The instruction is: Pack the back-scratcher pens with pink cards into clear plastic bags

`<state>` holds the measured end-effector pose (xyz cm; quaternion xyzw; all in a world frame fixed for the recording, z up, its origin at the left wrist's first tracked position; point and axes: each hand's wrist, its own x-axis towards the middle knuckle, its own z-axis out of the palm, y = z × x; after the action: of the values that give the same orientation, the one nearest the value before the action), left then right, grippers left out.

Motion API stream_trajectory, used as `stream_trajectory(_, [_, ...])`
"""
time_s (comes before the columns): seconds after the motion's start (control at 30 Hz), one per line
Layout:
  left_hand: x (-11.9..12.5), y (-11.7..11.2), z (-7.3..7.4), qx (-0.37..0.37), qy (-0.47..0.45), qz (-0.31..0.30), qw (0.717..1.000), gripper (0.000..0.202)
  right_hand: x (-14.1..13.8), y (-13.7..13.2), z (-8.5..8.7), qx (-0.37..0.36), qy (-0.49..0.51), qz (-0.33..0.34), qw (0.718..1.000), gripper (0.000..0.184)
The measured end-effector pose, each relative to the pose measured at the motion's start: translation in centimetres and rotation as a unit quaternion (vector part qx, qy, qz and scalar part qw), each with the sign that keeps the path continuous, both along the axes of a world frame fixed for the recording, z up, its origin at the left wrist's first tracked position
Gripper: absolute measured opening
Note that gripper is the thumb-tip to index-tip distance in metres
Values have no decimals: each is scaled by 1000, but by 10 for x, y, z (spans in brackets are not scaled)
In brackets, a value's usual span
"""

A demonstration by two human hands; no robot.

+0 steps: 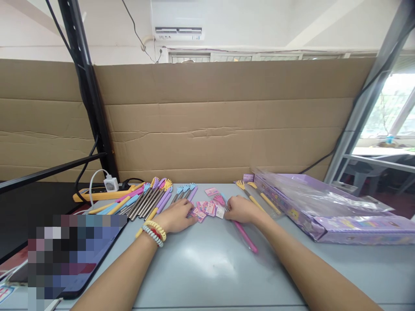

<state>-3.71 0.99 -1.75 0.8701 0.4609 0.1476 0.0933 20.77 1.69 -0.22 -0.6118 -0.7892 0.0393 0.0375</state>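
Observation:
My right hand (241, 209) is closed around a pink back scratcher (244, 237) in a clear sleeve; its handle slants toward me and its pink head lies by the cards. Flat on the table rests my left hand (178, 214), thumb and fingers apart at the edge of several small pink printed cards (207, 208). Behind and left of it lie several back scratchers (147, 203) with metal rods and yellow, purple and blue hand-shaped heads. Two yellow back scratchers (264, 198), at least one in clear wrap, lie beyond my right hand.
At right stands an open purple box (363, 229) with clear plastic film (320, 194) over it. A tablet-like device (97, 259), partly pixelated, lies at left near a yellow power strip (94, 195) with a white charger. A cardboard panel (227, 116) closes off the back.

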Motion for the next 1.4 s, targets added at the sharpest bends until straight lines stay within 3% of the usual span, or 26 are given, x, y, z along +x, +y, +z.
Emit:
stream_trajectory(0.23, [1,-3,2,1,-16,-1,1000,36,-2,2,-5,91,126,17,988,17])
stream_trajectory(0.43, [6,-6,6,7,-51,15,999,37,-6,-2,-2,70,341,100,932,13])
stream_trajectory(0.6, [18,-11,10,-39,-197,11,980,44,-17,-10,-4,113,333,171,920,14])
stream_trajectory(0.77, [30,-12,10,-195,-361,-40,911,42,-29,-18,-8,131,300,247,912,11])
stream_trajectory(1.0, [38,-13,9,-281,-475,-11,834,35,-37,-26,-7,122,296,267,909,7])
stream_trajectory(1.13, [31,-5,10,-232,-574,50,784,26,-31,-22,-2,117,293,233,920,17])
stream_trajectory(1.27, [10,9,18,-136,-700,141,687,19,-15,-5,-3,141,327,119,927,32])
stream_trajectory(1.33, [0,13,23,-108,-731,168,653,17,-8,4,-8,71,374,66,923,40])
stream_trajectory(1.4, [-7,15,25,-100,-734,172,649,15,-4,10,-14,-44,433,61,898,40])
